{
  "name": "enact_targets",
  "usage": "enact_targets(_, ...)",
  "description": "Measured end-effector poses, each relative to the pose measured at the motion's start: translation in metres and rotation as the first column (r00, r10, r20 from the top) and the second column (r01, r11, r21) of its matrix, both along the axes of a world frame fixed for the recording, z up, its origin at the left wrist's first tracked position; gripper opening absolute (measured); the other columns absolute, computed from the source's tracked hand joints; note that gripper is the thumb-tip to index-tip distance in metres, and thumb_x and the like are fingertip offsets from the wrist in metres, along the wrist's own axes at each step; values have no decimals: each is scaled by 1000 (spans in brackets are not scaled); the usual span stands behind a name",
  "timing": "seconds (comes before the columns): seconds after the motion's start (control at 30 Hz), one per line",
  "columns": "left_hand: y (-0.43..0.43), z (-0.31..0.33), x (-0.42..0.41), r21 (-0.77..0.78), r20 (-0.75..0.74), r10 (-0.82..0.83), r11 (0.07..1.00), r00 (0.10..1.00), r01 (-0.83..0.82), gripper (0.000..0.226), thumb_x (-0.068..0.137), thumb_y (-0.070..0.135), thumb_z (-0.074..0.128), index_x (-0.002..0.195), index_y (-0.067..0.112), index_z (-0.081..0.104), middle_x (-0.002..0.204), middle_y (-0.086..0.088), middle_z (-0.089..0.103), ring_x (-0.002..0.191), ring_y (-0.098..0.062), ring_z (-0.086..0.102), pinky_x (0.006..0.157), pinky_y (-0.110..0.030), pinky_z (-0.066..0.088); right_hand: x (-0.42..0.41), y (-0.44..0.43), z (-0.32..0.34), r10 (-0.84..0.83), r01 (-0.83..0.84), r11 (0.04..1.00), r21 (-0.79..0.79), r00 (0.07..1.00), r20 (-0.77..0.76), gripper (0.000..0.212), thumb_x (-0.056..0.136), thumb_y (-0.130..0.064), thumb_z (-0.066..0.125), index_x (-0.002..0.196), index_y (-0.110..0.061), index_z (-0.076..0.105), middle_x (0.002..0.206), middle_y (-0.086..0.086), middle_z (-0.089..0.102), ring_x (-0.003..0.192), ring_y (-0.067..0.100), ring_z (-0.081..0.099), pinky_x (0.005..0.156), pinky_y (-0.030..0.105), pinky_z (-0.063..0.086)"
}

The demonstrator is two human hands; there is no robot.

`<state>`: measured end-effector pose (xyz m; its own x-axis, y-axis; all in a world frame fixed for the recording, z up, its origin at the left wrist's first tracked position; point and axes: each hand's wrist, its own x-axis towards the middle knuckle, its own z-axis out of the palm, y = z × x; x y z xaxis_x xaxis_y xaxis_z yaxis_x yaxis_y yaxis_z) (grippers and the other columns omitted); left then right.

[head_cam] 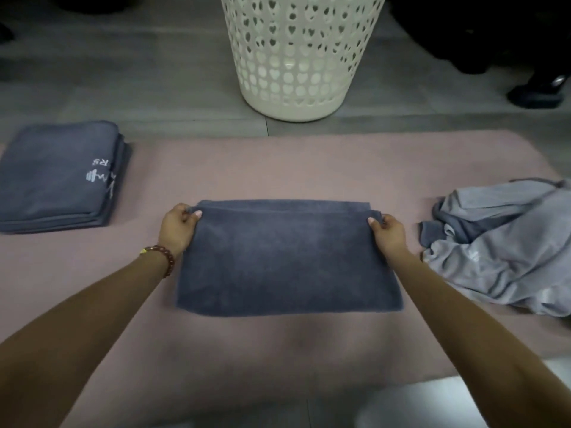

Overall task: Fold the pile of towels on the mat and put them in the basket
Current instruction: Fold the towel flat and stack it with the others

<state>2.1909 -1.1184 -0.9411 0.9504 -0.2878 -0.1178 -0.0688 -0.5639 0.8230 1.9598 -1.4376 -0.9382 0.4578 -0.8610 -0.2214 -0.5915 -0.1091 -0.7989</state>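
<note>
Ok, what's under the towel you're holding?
The towel lies on the pink mat; its own lower layer peeks out at the far edge. Anything else beneath is covered.

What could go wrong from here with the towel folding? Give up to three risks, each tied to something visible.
The towel, pinched at its far corners by the left hand and right hand, shows a layer edge out of line, so the fold may finish uneven.
The crumpled pile lies close to the right hand; a wide move could drag it.
The folded stack may slump when lifted into the basket.
</note>
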Motion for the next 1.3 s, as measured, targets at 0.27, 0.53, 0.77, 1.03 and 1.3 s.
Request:
enact_targets(0.27,-2,-14,4,64,280,-54,997,959,38,8,96,17,47,92,10,49,71,-5,54,67,-26,48,62,-32,36,3,11,4,48,-9,922,-388,995,92,13,97,-13,43,95,-2,51,71,2,51,68,20,45,59,26,24)
enact_targets(0.53,-12,-25,25,128,222,-56,991,974,27,10,96,19,46,90,12,51,77,-10,59,72,-28,51,65,-30,33,30,-14,-16,98,-120,936,-330,992,-84,21,97,-17,44,102,1,55,92,24,62,82,33,56,66,31,32)
enact_targets(0.77,-12,-28,32,166,256,-100,984,961,58,14,95,20,48,94,6,52,74,-10,58,71,-30,52,63,-32,36,33,-17,-16,24,-50,968,-244,994,-110,16,98,-19,41,92,-5,48,85,16,52,78,24,46,65,27,25)
enact_targets(1.03,-18,-17,32,229,135,-15,973,991,-16,27,92,29,55,76,8,50,73,-13,56,75,-30,52,67,-32,38,40,-19,-11,-3,-14,985,-174,995,-95,17,94,-21,51,99,-5,54,81,8,51,75,20,46,66,22,29)
enact_targets(1.3,22,18,-9,117,-299,-55,989,953,94,49,95,44,45,68,4,51,64,-14,52,52,-24,52,47,-26,46,-38,2,-5,-168,33,907,421,943,288,21,96,-18,44,76,-21,46,57,-9,53,52,7,48,51,21,37)
